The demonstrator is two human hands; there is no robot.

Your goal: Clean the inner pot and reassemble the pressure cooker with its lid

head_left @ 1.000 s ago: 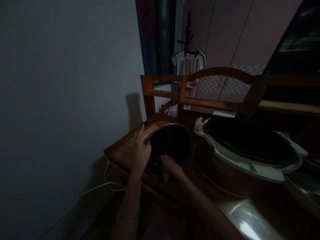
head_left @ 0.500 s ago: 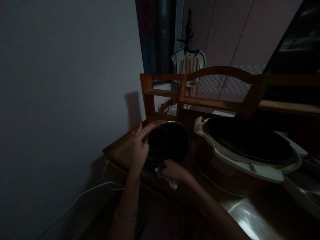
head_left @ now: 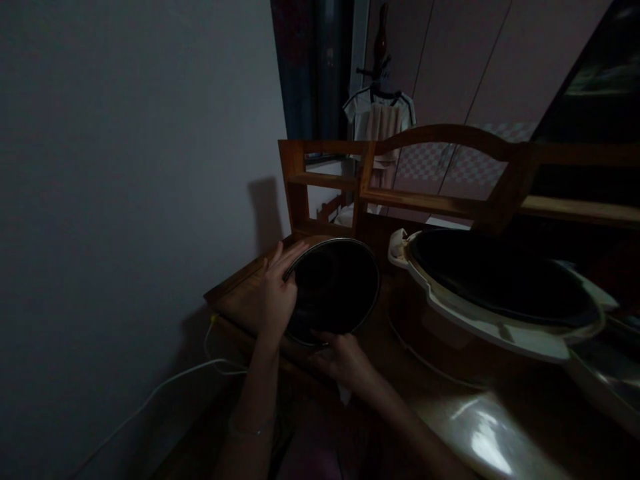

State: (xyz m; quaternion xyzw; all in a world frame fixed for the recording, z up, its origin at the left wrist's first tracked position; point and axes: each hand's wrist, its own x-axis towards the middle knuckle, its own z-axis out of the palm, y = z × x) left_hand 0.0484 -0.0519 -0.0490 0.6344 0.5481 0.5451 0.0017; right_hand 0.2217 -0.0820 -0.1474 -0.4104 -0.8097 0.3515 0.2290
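Note:
A round black pot (head_left: 336,288) with a thin pale rim lies tilted on the wooden desk, its dark mouth facing me. My left hand (head_left: 279,293) grips its left rim, fingers stretched along the outside and thumb at the inner edge. At the near lower rim is my right hand (head_left: 345,360), one finger reaching over the edge into the pot. A white tissue (head_left: 345,394) hangs below that hand, mostly hidden by the palm and fingers. It is too dark to see the pot's inner surface clearly.
Right of the pot stands a large electric pan (head_left: 500,283) with a dark top and white rim. A wooden shelf frame (head_left: 420,197) runs along the desk's back. A pale wall (head_left: 150,167) rises on the left, with a white cable (head_left: 165,385) below.
My right hand has shifted slightly down, with one finger now extended over the rim and the tissue showing lower. My left hand and the pot stay in place.

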